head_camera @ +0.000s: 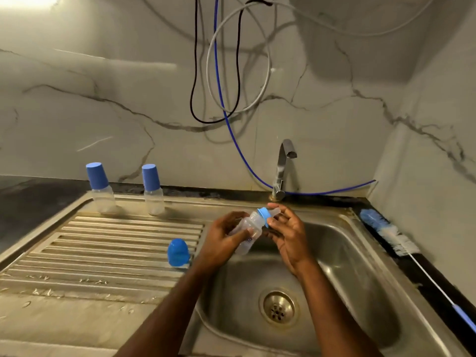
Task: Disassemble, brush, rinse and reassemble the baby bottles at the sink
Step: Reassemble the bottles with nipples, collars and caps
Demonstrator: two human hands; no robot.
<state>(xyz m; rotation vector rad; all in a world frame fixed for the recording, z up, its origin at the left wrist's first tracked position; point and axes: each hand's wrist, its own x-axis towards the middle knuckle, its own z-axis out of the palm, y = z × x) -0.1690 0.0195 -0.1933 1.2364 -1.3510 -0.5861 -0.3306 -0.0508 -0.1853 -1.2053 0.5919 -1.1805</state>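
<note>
Below the hands the sink (360, 266) basin drops away, its drain (279, 308) sitting nearer than both wrists. Just left of the left hand (219, 243) a loose blue cap (177, 253) lies on the ribbed drainboard (103, 243), close to the basin's edge. The left hand wraps its fingers round the clear body of the baby bottle (248, 231), held tilted over the basin's back left corner, teat end pointing up and right. The right hand (288, 233) has its fingers curled round the blue collar (265, 215) and teat, palm turned toward the left hand. Both forearms reach in from below. Out to the right of the right hand, well apart, a bottle brush (386, 234) lies along the worktop (417, 269) rim beside the wall. Behind the right hand stands the tap (282, 168). Far to the left of the left hand, 2 capped bottles (103, 189) (153, 190) stand upright at the drainboard's back edge. Cables (219, 73) hang down the marble wall.
</note>
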